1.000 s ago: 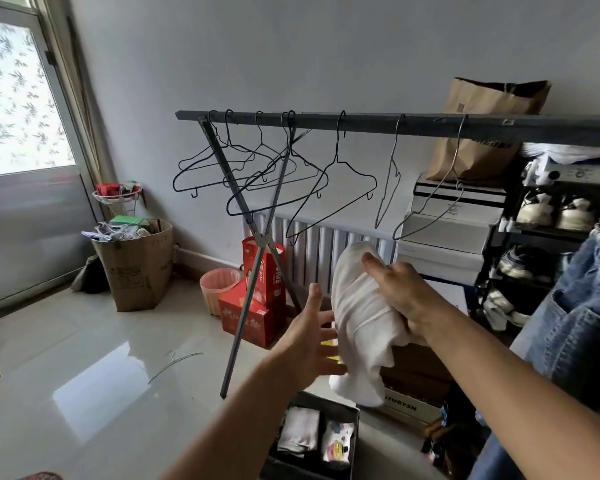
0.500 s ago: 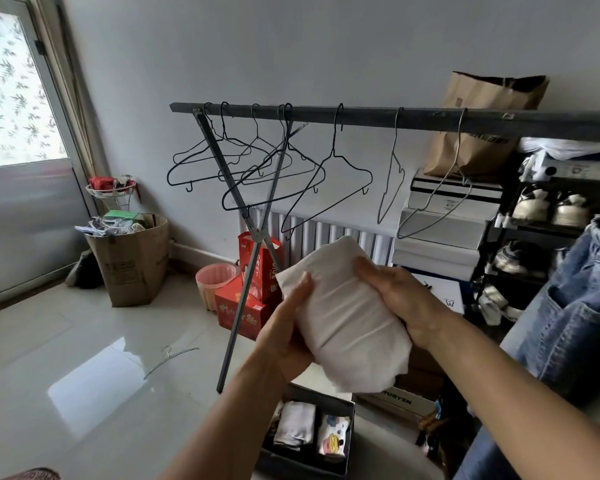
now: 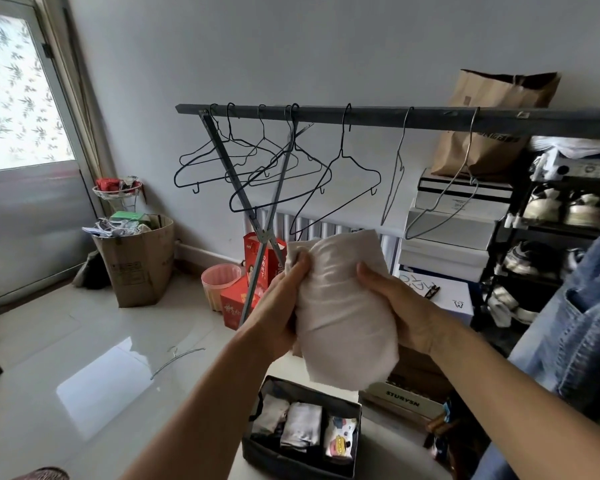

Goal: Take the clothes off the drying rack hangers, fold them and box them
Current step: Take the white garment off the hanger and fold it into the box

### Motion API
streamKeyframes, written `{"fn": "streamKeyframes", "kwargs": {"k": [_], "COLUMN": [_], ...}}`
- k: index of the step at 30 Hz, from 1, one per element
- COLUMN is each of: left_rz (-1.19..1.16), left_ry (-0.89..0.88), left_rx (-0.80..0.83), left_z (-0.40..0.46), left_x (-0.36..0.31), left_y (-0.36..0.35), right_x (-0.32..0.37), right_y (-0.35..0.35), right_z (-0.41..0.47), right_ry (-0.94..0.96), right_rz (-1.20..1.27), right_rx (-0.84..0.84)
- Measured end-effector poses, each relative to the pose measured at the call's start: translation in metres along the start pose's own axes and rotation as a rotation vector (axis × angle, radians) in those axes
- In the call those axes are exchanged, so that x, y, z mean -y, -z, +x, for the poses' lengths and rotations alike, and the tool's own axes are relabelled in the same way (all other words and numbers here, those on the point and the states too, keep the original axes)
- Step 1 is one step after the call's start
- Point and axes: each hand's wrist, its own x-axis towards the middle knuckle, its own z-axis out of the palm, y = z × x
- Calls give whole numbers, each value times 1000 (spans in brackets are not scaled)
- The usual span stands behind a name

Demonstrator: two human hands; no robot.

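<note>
I had the white garment [image 3: 343, 306] up in front of me in both hands, bundled into a thick, rounded fold. My left hand [image 3: 278, 306] gripped its left edge, thumb pressed over the front near the top corner and the other fingers curled behind the cloth. My right hand [image 3: 400, 306] clasped the right side, thumb lying on the front and the fingers wrapped round the back, out of sight. The bundle hung in the air, well above the dark storage box [image 3: 302, 455] on the floor directly below it. Inside that box sat folded pieces in a row: a pale one on the left, a grey-white one [image 3: 300, 424] in the middle, and a patterned one [image 3: 340, 436] on the right. Behind my hands ran the grey rack bar [image 3: 430, 117], carried on crossed metal legs [image 3: 257, 216], with bare wire hangers [image 3: 257, 164] strung along it, black ones to the left and silver ones toward the right. One silver hanger [image 3: 177, 360] lay loose on the glossy floor [image 3: 66, 341] to the left. Blue denim [image 3: 582, 323] hung at the right edge of my view, red cartons [image 3: 257, 261] and a pink bin [image 3: 219, 284] stood by the rack's foot, and a cardboard box [image 3: 139, 261] stuffed with rubbish stood near the door.
</note>
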Motion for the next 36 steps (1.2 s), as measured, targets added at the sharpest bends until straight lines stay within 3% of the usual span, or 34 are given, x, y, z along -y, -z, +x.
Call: {"fn": "streamKeyframes", "kwargs": {"k": [7,10,14,17,22,24,29,33,36], "left_rz": [100,228,503,682,840,830,649,414,236], "left_ry": [-42,-129,-239,-319,-378,-344,-173,-106,-29], "left_rx": [54,51,-87,-73,-18,9,151,234,161], "left_z": [3,7,13,13,13,12,9,12,14], "left_x": [1,15,6,-1,-6,-10,-23,-27,-28], "left_y": [12,26,43,58,78,84,105,126,142], "right_x": [-14,-18,-17,-7,11,12,12,2,-4], "right_y": [-13,-17,-12,-14,-38,-45,-58,-67,-66], "right_z": [18,23,30,38,61,71,96,118,129], "right_ry": [259,277,295,478,368,420,542,422,295], "right_rz": [197,201,-63,-334,-812,-832,-544,-677,-817], "right_rx": [-233,-263,-393,-517,-399,-404,-586,-508,-480]}}
